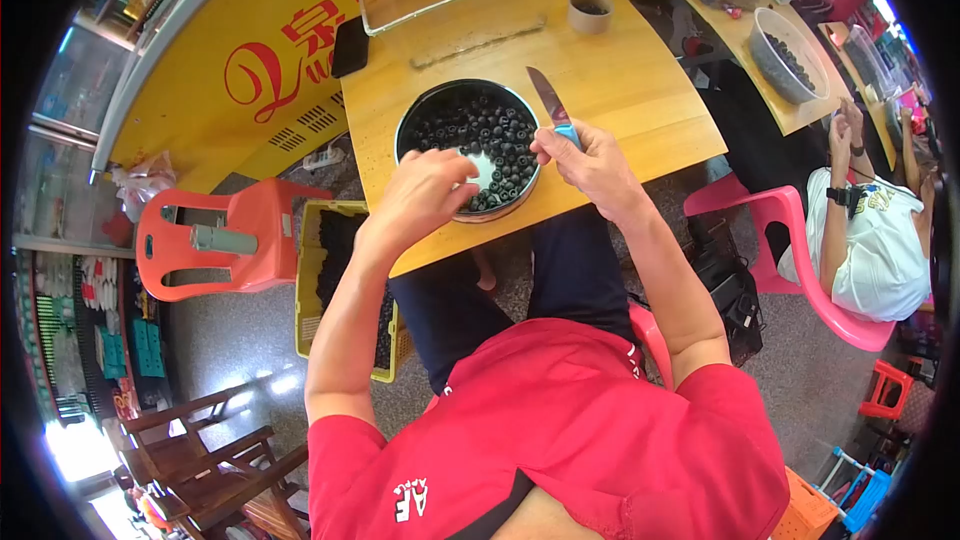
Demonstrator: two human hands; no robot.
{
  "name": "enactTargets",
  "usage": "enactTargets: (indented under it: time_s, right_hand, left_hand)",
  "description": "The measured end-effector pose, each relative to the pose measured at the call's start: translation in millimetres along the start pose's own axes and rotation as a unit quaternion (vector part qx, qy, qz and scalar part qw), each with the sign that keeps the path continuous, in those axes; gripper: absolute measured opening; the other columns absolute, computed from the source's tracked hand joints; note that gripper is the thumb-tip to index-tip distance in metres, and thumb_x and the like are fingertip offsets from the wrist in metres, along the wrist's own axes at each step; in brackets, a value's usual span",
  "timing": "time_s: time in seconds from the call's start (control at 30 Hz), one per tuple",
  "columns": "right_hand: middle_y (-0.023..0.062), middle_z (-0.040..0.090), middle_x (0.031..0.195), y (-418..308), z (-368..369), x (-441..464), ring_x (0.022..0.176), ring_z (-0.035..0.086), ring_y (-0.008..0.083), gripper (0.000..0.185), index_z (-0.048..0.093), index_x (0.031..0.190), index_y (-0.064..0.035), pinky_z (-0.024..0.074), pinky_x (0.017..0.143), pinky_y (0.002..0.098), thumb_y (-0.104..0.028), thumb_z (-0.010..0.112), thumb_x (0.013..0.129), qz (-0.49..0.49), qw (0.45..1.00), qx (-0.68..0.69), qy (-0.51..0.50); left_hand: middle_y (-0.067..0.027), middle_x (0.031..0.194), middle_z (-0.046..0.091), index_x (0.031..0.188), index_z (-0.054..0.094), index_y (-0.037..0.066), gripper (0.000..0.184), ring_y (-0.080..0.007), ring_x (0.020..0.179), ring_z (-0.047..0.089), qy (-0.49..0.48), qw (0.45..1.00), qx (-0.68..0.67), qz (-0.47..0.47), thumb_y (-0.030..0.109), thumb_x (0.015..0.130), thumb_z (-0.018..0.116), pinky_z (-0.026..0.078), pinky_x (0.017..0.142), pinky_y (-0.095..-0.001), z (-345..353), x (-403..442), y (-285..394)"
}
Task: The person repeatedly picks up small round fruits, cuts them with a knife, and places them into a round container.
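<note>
A round, dark-rimmed bowl stands near the front edge of the wooden table, holding many small dark round pieces, several with a pale spot like a hole. Part of its light bottom shows between them. My left hand hovers over the bowl's left front side, fingers loosely bent and apart; I see nothing held in it. My right hand is closed around the blue handle of a knife at the bowl's right rim. Its blade points up and away from me. Whether the right fingertips also pinch a dark piece is hidden.
On the table are a clear bin, a small cup and a black phone-like object. A yellow crate with dark contents stands left of my legs, beside an orange chair. Another person sits at right.
</note>
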State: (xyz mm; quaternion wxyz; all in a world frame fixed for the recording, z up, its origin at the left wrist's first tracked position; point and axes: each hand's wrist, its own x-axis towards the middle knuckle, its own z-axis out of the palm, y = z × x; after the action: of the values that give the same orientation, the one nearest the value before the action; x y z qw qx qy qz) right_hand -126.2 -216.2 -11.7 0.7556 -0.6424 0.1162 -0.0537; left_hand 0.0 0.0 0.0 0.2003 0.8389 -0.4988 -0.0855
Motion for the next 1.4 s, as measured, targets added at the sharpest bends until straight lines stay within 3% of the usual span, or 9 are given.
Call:
enactTargets:
  time_s: [0.07, 0.17, 0.4, 0.47, 0.67, 0.8, 0.97, 1.13, 1.4]
  right_hand:
    - [-0.0009, 0.064, 0.084, 1, 3, -2, 0.079, 0.055, 0.0052, 0.025, 0.067, 0.096, -0.0020, 0.0428, 0.071, 0.0209, -0.027, 0.065, 0.095, -0.023, 1.000, 0.006, 0.004]
    - [-0.0043, 0.059, 0.074, 8, 1, -2, 0.052, 0.038, -0.0005, 0.024, 0.066, 0.094, -0.0041, 0.0270, 0.045, 0.0178, -0.027, 0.063, 0.096, -0.054, 0.998, 0.006, 0.016]
    - [-0.0035, 0.060, 0.077, 7, -1, -3, 0.062, 0.044, 0.0018, 0.025, 0.066, 0.095, -0.0036, 0.0340, 0.056, 0.0192, -0.028, 0.063, 0.096, -0.038, 0.999, 0.011, 0.006]
    - [-0.0003, 0.063, 0.082, 7, -1, -2, 0.080, 0.056, 0.0058, 0.026, 0.066, 0.096, -0.0016, 0.0451, 0.074, 0.0222, -0.027, 0.064, 0.096, -0.015, 1.000, 0.006, -0.004]
    - [0.0012, 0.064, 0.084, 1, 22, -1, 0.082, 0.058, 0.0076, 0.027, 0.066, 0.096, -0.0007, 0.0475, 0.077, 0.0243, -0.027, 0.065, 0.095, 0.014, 0.999, 0.027, -0.020]
    - [0.0008, 0.063, 0.084, -1, 40, 0, 0.077, 0.057, 0.0066, 0.026, 0.066, 0.098, -0.0013, 0.0480, 0.068, 0.0226, -0.027, 0.067, 0.094, -0.054, 0.996, 0.063, -0.029]
    - [-0.0033, 0.059, 0.073, -1, 43, 2, 0.059, 0.050, 0.0016, 0.024, 0.067, 0.100, -0.0034, 0.0374, 0.048, 0.0184, -0.025, 0.069, 0.092, -0.016, 0.995, 0.082, -0.055]
    - [-0.0059, 0.055, 0.067, 0, 45, -1, 0.051, 0.043, 0.0003, 0.022, 0.067, 0.098, -0.0052, 0.0308, 0.044, 0.0186, -0.025, 0.070, 0.091, 0.007, 0.986, 0.162, -0.047]
    - [-0.0064, 0.054, 0.066, -5, 51, -4, 0.051, 0.043, 0.0005, 0.022, 0.067, 0.097, -0.0068, 0.0295, 0.043, 0.0184, -0.027, 0.071, 0.090, -0.028, 0.995, 0.089, -0.034]
  left_hand:
    - [-0.0163, 0.085, 0.067, 0.087, 0.067, 0.005, 0.024, -0.0321, 0.089, 0.066, -0.015, 0.999, 0.025, 0.025, 0.028, 0.081, 0.069, 0.051, 0.076, -0.0440, 18, 20, -4]
    - [-0.0147, 0.084, 0.068, 0.087, 0.067, 0.004, 0.025, -0.0338, 0.084, 0.065, -0.087, 0.990, 0.108, -0.022, 0.029, 0.082, 0.067, 0.050, 0.071, -0.0428, 31, 40, 0]
    - [-0.0130, 0.083, 0.067, 0.089, 0.064, 0.003, 0.022, -0.0301, 0.080, 0.066, 0.013, 0.999, 0.027, -0.036, 0.019, 0.077, 0.073, 0.051, 0.070, -0.0402, 41, 37, -4]
    - [-0.0146, 0.085, 0.066, 0.089, 0.064, 0.002, 0.022, -0.0285, 0.079, 0.066, 0.043, 0.995, -0.082, -0.048, 0.018, 0.077, 0.073, 0.052, 0.071, -0.0390, 28, 33, 1]
    - [0.0019, 0.095, 0.059, 0.105, 0.061, 0.002, 0.020, -0.0076, 0.084, 0.058, 0.100, 0.868, -0.480, -0.078, 0.000, 0.087, 0.069, 0.048, 0.075, -0.0216, 10, 8, 13]
    - [-0.0026, 0.103, 0.055, 0.109, 0.061, 0.000, 0.023, -0.0084, 0.090, 0.058, 0.159, 0.911, -0.380, 0.016, -0.002, 0.087, 0.067, 0.049, 0.078, -0.0237, 5, -3, 26]
    - [-0.0054, 0.095, 0.060, 0.106, 0.064, 0.001, 0.025, -0.0117, 0.081, 0.060, 0.252, 0.900, -0.356, -0.009, -0.002, 0.083, 0.070, 0.050, 0.069, -0.0253, 5, -9, 48]
    - [-0.0052, 0.098, 0.062, 0.107, 0.064, -0.001, 0.025, -0.0108, 0.084, 0.060, 0.296, 0.829, -0.474, -0.034, -0.002, 0.083, 0.071, 0.050, 0.071, -0.0243, 30, -10, 41]
    - [-0.0104, 0.101, 0.062, 0.103, 0.068, 0.001, 0.023, -0.0161, 0.083, 0.062, 0.340, 0.910, -0.236, -0.005, -0.002, 0.081, 0.072, 0.051, 0.071, -0.0275, 20, -18, 51]
